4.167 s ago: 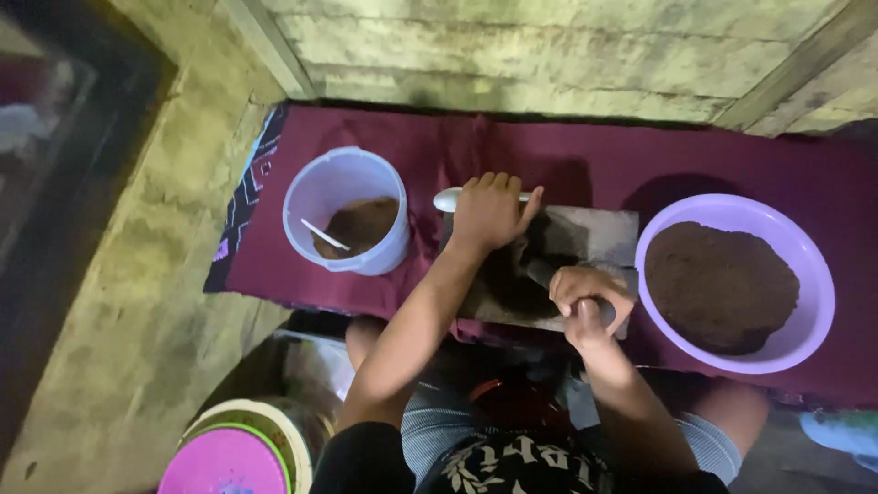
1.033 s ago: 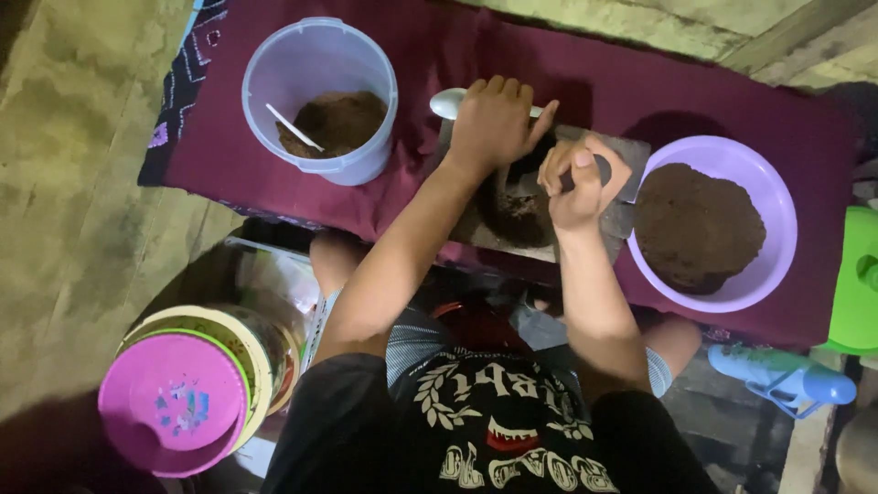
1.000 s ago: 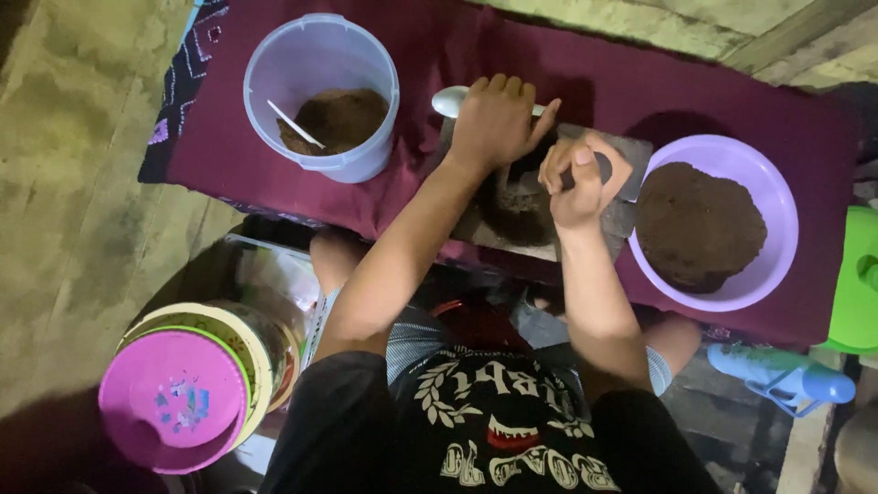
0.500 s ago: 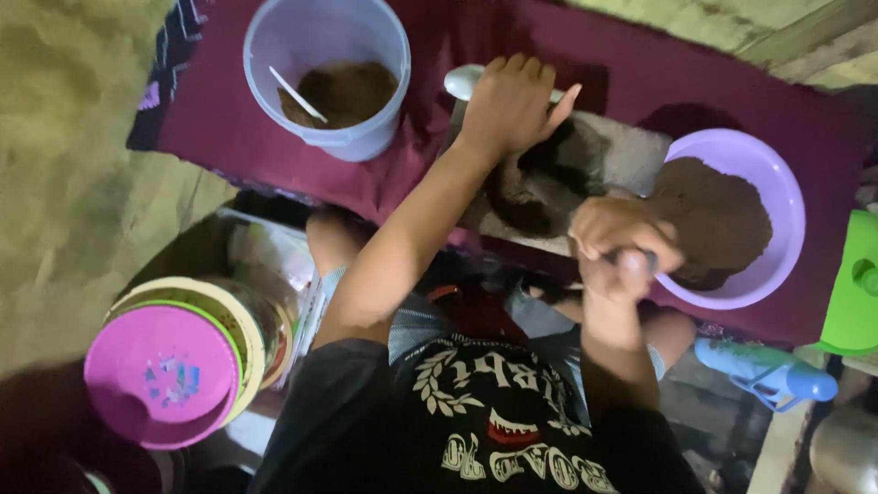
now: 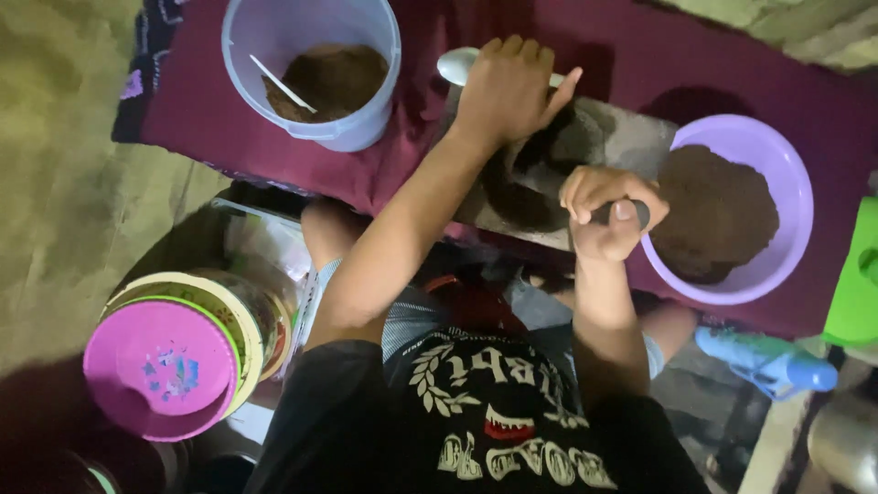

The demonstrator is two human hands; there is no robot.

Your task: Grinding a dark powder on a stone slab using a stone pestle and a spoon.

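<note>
My left hand [image 5: 510, 90] lies on the far end of a grey stone slab [image 5: 631, 137], closed over the handle of a metal spoon [image 5: 455, 64] whose bowl sticks out to the left. Dark brown powder [image 5: 526, 187] is smeared across the slab. My right hand [image 5: 608, 212] is at the slab's near edge, fisted around a dark round-ended tool [image 5: 640, 212]. Just right of it sits a purple bowl [image 5: 794, 183] holding a heap of brown powder. A pale bucket [image 5: 366, 119] at the far left holds more powder and a white stick.
A maroon cloth [image 5: 210, 119] covers the low bench under everything. A stack of round containers with a pink lid [image 5: 160, 370] stands at lower left beside a clear bag. A green plastic object [image 5: 855, 284] and a blue object [image 5: 768, 361] lie at right.
My right hand has drawn the tool back from the middle of the slab to its near edge. The left hand has stayed on the spoon. The view has shifted closer.
</note>
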